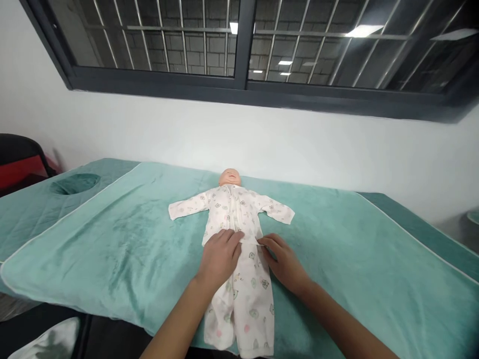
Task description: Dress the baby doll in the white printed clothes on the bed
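A baby doll (pixel 230 177) lies on its back, dressed in a white printed baby shirt (pixel 228 204) with both sleeves spread out. White printed baby pants (pixel 254 299) cover its lower half, their legs pointing toward me. My left hand (pixel 220 257) rests over the shirt's lower left side, fingers bent and closed on the cloth near the waist; its fingertips are partly hidden. At the right end of the hem, my right hand (pixel 282 259) pinches the shirt's edge between thumb and fingers, just above the pants' waist.
A green plush cover (pixel 337 249) is spread over a padded massage bed, with a face hole (pixel 75 183) at the left. Behind stands a white wall (pixel 299 149) below a barred window. A black and red chair (pixel 22 162) is at the far left.
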{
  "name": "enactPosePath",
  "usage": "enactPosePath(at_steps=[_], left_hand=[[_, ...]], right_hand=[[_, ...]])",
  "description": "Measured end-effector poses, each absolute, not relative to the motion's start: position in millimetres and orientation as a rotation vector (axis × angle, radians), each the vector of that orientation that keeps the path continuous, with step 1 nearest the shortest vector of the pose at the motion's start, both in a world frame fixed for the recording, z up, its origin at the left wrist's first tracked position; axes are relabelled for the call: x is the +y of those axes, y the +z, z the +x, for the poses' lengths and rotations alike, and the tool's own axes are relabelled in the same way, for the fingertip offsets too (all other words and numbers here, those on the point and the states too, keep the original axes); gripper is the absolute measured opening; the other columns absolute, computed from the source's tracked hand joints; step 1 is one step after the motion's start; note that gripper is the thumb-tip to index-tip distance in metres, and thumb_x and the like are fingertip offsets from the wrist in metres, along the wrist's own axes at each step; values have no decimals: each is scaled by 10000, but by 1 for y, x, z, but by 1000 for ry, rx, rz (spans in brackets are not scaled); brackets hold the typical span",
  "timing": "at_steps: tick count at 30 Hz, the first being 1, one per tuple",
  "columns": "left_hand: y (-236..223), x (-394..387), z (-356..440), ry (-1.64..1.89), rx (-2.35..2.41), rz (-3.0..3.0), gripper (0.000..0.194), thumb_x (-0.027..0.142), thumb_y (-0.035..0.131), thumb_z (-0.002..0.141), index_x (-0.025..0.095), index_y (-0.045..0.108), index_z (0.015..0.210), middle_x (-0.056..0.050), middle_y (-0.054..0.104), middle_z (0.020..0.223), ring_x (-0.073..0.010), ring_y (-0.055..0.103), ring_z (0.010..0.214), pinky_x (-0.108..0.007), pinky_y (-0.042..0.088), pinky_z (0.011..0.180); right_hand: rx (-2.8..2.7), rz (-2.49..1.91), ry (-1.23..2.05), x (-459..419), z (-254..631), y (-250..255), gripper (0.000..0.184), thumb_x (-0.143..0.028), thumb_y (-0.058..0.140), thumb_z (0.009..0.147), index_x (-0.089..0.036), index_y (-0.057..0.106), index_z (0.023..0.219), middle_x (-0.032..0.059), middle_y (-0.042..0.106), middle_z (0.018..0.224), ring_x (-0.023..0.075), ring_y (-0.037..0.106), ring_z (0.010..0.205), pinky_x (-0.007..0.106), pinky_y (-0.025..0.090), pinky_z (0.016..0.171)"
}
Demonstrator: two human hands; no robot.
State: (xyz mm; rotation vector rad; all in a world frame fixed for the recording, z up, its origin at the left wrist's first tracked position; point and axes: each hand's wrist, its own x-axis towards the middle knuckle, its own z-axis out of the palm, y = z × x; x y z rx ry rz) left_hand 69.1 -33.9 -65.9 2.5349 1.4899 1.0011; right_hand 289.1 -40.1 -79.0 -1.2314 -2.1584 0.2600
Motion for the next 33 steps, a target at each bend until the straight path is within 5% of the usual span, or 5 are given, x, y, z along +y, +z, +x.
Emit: enactPosePath(at_steps=[6, 11, 18, 25, 33], left_hand=[[-64, -41, 56, 1205, 1297, 2081, 228, 264, 446, 948, 238, 662, 1015, -13, 717, 967, -168, 647, 832, -297, 496, 759], [-72, -1, 2, 1302, 1801, 1646, 284, 362, 465, 920, 202, 625, 1092, -40, 673, 915, -203, 631, 827, -320, 503, 757], [-94, 58, -79, 905, 2435, 1595, 619, 499, 530, 851, 141, 465, 1352, -188, 486, 1316, -326, 602, 1052, -431, 503, 845], [-94, 71, -86, 743, 2442, 1750, 448, 413, 428, 914, 238, 523, 1316, -132, 606, 1225, -341, 586, 1112, -425, 482, 867], [-91, 82, -89, 984, 2497, 1618, 416, 301, 428, 901, 233, 548, 1293, -105, 653, 1223, -303, 615, 1077, -394, 470, 870]], right_hand=[[-2235, -1156, 546, -45, 294, -60, 189, -275, 442, 982, -244, 619, 1043, 61, 628, 1017, 195, 603, 940, 342, 506, 816], [-1877, -1308, 502, -10, 309, -49, 219, -388, 462, 958, -232, 609, 915, 48, 646, 969, 191, 606, 885, 324, 488, 790], [-1390, -2029, 176, 63, 376, -81, 450, -539, 553, 810, -164, 593, 1055, 120, 654, 975, 244, 614, 826, 352, 451, 710], [-1603, -1913, 268, 85, 387, -96, 392, -424, 538, 806, -223, 616, 1133, 34, 642, 786, 211, 584, 705, 321, 424, 665], [-1455, -1791, 209, 144, 405, -95, 404, -377, 506, 765, -168, 636, 1085, 98, 665, 973, 230, 580, 854, 368, 457, 825]])
